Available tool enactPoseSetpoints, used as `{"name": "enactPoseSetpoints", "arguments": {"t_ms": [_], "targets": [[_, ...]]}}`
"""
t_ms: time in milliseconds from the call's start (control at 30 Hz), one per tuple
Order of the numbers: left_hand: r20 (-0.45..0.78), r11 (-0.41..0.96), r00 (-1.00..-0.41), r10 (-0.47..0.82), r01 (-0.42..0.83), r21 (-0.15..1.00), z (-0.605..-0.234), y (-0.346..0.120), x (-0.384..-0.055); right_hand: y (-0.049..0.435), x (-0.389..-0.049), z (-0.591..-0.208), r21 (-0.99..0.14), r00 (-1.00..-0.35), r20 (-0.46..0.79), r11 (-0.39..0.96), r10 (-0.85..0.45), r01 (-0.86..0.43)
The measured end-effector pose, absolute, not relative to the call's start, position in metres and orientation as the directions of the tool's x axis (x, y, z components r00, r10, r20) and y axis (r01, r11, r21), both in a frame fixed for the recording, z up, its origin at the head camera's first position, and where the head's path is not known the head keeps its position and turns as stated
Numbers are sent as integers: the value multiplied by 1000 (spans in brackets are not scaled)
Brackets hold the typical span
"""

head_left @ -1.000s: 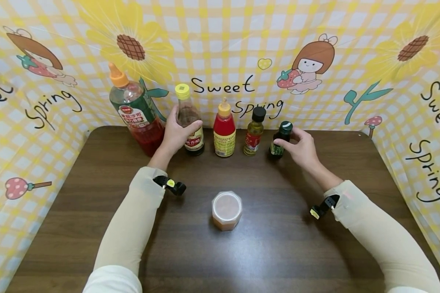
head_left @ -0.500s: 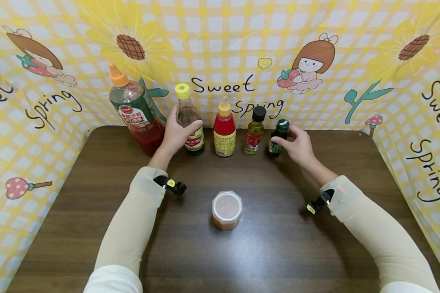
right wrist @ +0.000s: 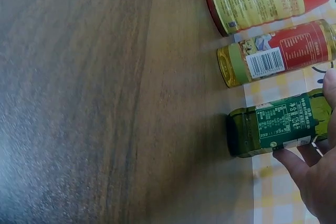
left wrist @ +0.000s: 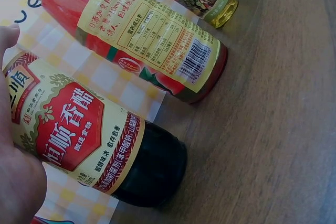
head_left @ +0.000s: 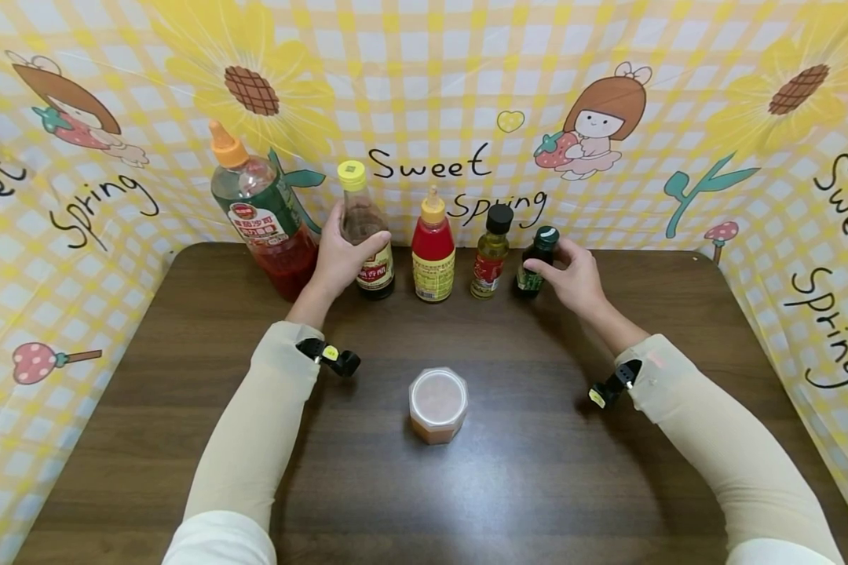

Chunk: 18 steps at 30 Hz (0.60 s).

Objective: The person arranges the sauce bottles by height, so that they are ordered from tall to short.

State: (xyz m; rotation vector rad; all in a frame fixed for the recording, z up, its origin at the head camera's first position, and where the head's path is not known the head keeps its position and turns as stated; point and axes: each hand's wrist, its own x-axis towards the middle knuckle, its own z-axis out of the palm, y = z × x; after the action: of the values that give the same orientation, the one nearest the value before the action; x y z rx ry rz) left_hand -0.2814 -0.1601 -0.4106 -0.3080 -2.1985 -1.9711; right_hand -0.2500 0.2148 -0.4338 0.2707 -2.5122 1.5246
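My left hand [head_left: 341, 255] grips a vinegar bottle [head_left: 376, 276] with a yellow cap, which stands upright near the back of the table; its red and cream label [left wrist: 68, 121] faces the left wrist camera. At the row's right end my right hand [head_left: 578, 276] holds a small dark green oil bottle [head_left: 530, 280], thumb on the near side and fingers partly hidden behind. In the right wrist view the green label of that oil bottle [right wrist: 283, 121] shows. Beside it, apart, stands a slim oil bottle [head_left: 487, 271] with a black cap and red label.
Between the hands stands a red sauce bottle [head_left: 433, 267] with a yellow nozzle cap. A big red sauce bottle [head_left: 265, 212] with an orange tip is left of my left hand. Nearer on the wooden table [head_left: 509, 471] sits a lidded jar [head_left: 438, 404]. A checked cloth [head_left: 424, 94] hangs behind.
My right hand has shifted the small green oil bottle slightly left and back, closer to the slim oil bottle. The left hand and the vinegar bottle have stayed in place.
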Motion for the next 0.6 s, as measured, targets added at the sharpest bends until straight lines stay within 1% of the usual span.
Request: {"name": "enactPoseSetpoints", "arguments": {"t_ms": [300,600], "targets": [[272,76,-961,47,275,959,-411,-159,-280,215,-250,-436,-857,-966,254,450,-54,-250],[258,121,-966,34,260,958,-414,-161,-283,216,-250,-437,-840,-965,258,481,-54,-252]]}}
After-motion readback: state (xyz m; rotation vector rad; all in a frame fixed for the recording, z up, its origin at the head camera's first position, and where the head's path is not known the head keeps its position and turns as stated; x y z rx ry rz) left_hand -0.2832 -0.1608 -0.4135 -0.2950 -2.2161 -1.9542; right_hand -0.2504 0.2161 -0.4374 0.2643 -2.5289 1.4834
